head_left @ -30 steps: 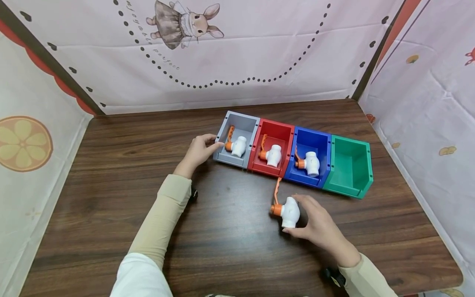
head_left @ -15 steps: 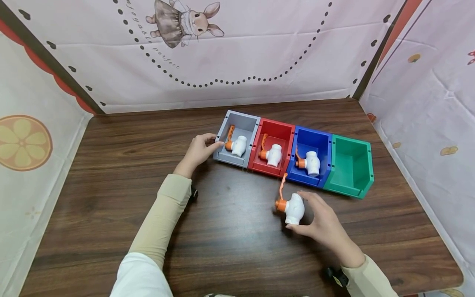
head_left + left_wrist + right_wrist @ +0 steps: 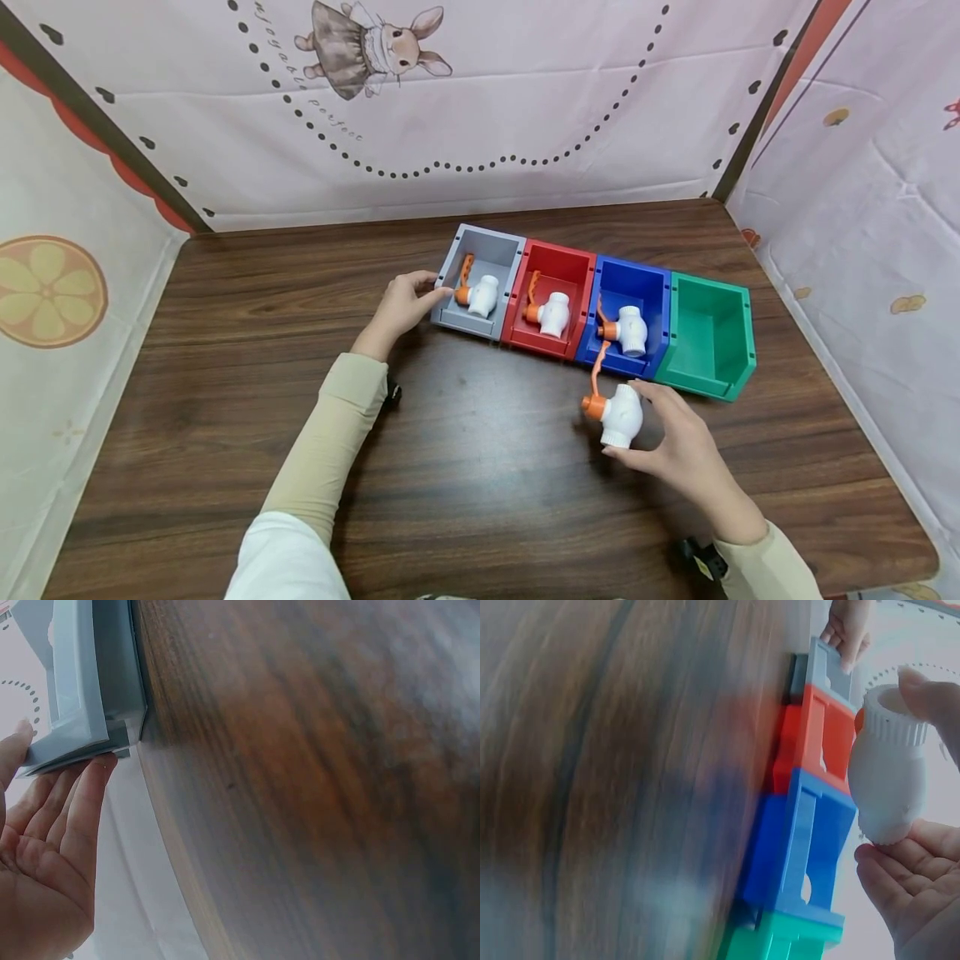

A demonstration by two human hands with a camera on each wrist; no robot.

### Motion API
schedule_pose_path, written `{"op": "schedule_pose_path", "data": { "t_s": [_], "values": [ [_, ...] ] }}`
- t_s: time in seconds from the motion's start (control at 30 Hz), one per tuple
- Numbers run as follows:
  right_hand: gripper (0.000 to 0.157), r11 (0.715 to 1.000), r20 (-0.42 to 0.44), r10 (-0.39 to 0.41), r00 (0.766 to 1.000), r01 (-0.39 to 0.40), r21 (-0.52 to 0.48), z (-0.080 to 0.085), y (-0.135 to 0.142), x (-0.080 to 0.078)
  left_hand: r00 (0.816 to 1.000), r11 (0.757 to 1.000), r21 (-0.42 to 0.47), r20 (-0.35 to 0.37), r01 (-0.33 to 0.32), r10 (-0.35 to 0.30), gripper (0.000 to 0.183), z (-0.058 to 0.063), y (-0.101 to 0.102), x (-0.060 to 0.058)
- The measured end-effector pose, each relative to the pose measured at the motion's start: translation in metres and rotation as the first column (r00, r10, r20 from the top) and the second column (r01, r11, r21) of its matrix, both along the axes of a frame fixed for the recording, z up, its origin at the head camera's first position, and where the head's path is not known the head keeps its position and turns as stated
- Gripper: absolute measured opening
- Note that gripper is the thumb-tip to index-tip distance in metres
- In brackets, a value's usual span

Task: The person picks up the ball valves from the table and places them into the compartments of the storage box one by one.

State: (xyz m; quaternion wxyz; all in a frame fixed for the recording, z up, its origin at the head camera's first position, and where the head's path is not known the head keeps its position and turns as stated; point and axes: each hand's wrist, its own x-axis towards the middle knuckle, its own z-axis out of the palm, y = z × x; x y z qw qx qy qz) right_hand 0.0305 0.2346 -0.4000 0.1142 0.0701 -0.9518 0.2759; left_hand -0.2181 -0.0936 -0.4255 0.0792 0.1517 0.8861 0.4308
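Note:
My right hand (image 3: 686, 450) pinches a white ball valve (image 3: 622, 415) with an orange lever by its two ends, thumb at one and fingers at the other. It is held above the table, in front of the blue bin (image 3: 660, 367); the right wrist view shows the white body (image 3: 889, 772) close up, with most of the lever hidden. At the row's left end my left hand (image 3: 405, 304) grips the side wall of the grey bin (image 3: 446, 317), its thumb at the rim and fingers on the outside. Similar valves lie in the grey, red (image 3: 553, 315) and blue bins.
The red bin (image 3: 558, 258) joins the grey and blue ones, and a green bin (image 3: 705, 333) with nothing in it ends the row on the right. Brown wooden table (image 3: 465, 467) lies in front. Printed cloth (image 3: 525, 117) hangs behind and at both sides.
My right hand has carried the ball valve to the right and slightly farther from me, towards the blue and green bins. The left hand and the bins have stayed in place.

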Motion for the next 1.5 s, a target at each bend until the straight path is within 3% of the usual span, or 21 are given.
{"op": "schedule_pose_path", "data": {
  "t_s": [1.0, 1.5],
  "values": [
    [0.083, 0.998, -0.109, -0.027, 0.994, 0.033, 0.052, 0.004, 0.024, 0.002, 1.0, 1.0, -0.013, -0.007, 0.0, 0.0, 0.043, 0.005, 0.002, 0.002],
    [0.084, 0.997, -0.082, -0.061, 0.995, 0.064, 0.036, 0.008, 0.035, 0.005, 1.0, 1.0, -0.001, 0.013, 0.005, -0.005, 0.044, 0.002, 0.001, 0.003]
  ]
}}
